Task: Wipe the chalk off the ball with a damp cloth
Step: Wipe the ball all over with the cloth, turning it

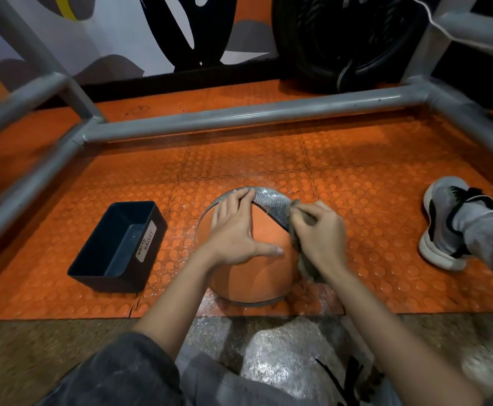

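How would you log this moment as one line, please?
left hand: spread on ball | right hand: grips cloth against ball | chalk: visible near ball top

Looking like a gym: working on orange studded rubber floor tiles under the left hand and right hand, facing a grey metal tube frame beyond them and a painted mural wall farther back.

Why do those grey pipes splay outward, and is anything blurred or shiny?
Head view: the wide-angle lens likely splays the grey pipes toward the edges; the right hand gripping the cloth looks slightly motion-smeared, the left hand on the ball sharper; glare whitens the speckled floor at the bottom.
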Demonstrator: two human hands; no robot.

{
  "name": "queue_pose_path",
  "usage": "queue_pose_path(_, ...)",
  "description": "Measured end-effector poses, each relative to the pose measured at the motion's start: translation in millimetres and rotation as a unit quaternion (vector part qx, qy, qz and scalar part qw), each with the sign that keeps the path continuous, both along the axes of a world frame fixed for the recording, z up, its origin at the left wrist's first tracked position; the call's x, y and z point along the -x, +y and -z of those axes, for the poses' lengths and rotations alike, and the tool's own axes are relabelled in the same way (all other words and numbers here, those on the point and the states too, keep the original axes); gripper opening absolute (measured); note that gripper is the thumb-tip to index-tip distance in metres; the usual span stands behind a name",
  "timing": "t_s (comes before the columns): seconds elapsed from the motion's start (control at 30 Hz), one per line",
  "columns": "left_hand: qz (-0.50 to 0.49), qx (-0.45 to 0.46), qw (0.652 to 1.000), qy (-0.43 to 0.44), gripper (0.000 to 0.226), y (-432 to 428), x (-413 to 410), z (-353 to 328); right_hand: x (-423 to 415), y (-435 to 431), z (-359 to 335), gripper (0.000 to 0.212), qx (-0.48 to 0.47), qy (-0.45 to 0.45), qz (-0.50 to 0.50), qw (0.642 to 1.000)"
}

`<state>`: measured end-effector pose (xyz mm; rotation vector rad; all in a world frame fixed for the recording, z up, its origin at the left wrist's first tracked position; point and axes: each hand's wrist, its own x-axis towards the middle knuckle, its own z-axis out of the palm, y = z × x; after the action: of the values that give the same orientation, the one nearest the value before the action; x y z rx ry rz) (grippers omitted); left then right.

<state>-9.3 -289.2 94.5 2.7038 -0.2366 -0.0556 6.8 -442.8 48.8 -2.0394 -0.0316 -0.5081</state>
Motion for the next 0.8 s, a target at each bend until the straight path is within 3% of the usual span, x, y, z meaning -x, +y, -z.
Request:
queue_pose_path(0.1, -0.001, 0.017, 1.0, 0.01, 0.118, 4, -1, 1, 10, 19, -11, 0.017, 0.081, -0.077, -0.06, 0.992)
queue_pose_path(0.23, -0.002, 0.039, 0.999, 0.009, 0.116, 9, 1, 0, 3, 0, 10, 0.016, -0.015, -0.067, -0.051, 0.996)
queue_pose_path(0.4, -0.007, 0.024, 1.0, -0.002, 0.117, 6, -1, 1, 4, -20, 42, 0.017, -0.089, 0.038, 0.027, 0.995)
queue_pose_path(0.47, -0.01, 0.009, 1.0, -0.006, 0.117, 4, -2, 1, 3, -14, 33, 0.018, -0.07, 0.037, 0.037, 0.996)
queue_pose_path(0.63, -0.004, 0.011, 1.0, 0.009, 0.126, 4, -5, 2, 6, 20, -4, 0.02, 0.084, -0.103, -0.046, 0.99)
queue_pose_path(0.73, 0.001, 0.021, 1.0, 0.009, 0.12, 6, -4, 1, -3, 2, 16, 0.02, -0.005, -0.089, -0.057, 0.994)
queue_pose_path(0.8, -0.002, 0.019, 1.0, 0.0, 0.116, 6, -5, 1, -8, -16, 39, 0.02, -0.07, -0.027, -0.023, 0.997)
